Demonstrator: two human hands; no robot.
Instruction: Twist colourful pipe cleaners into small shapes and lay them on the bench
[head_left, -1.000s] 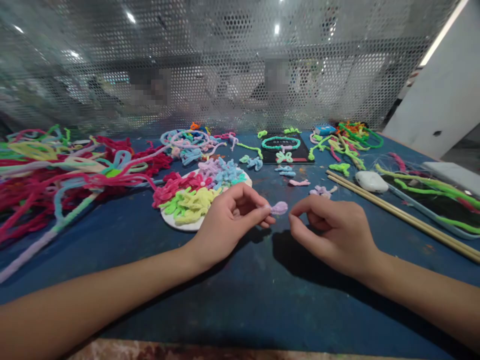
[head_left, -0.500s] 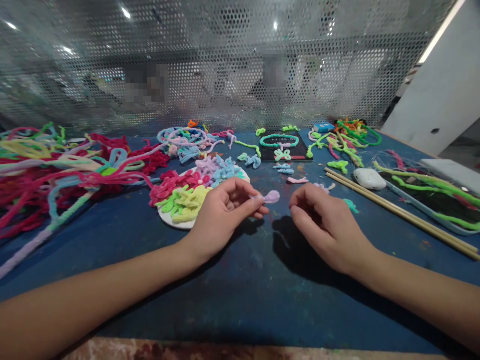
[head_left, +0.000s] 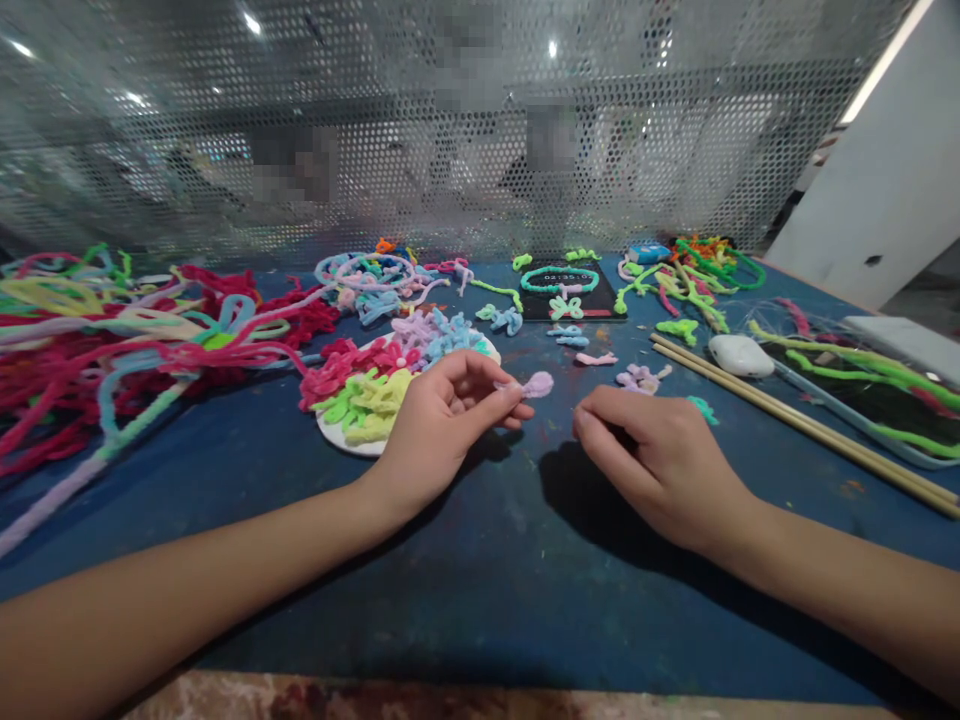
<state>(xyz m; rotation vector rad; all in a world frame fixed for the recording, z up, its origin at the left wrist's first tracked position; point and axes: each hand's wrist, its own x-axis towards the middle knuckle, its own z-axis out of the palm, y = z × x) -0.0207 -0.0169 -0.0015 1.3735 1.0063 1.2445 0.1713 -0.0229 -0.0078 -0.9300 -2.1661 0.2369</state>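
Observation:
Thumb and fingertips of my left hand [head_left: 465, 405] pinch a small lilac pipe-cleaner loop [head_left: 538, 384], whose rounded end points right. My right hand [head_left: 649, 455] is just right of it, its thumb and index finger pressed together; anything between them is too small to make out. Behind my left hand lies a white plate [head_left: 330, 437] with pink, green, yellow, lilac and blue fuzzy pieces. A lilac flower-like piece [head_left: 637, 379] lies behind my right hand, and a short pink piece [head_left: 596, 359] lies between and beyond the hands.
Long coloured pipe cleaners [head_left: 150, 350] heap at the left. A dark device [head_left: 611, 298] shows digits at the back. Two wooden sticks [head_left: 795, 415], a white case [head_left: 740, 355] and a tray [head_left: 862, 425] are at the right. A perforated metal screen [head_left: 450, 150] stands behind.
My right hand has moved slightly down and left, uncovering more of the lilac flower-like piece. The loop in my left hand has shifted a little left and up.

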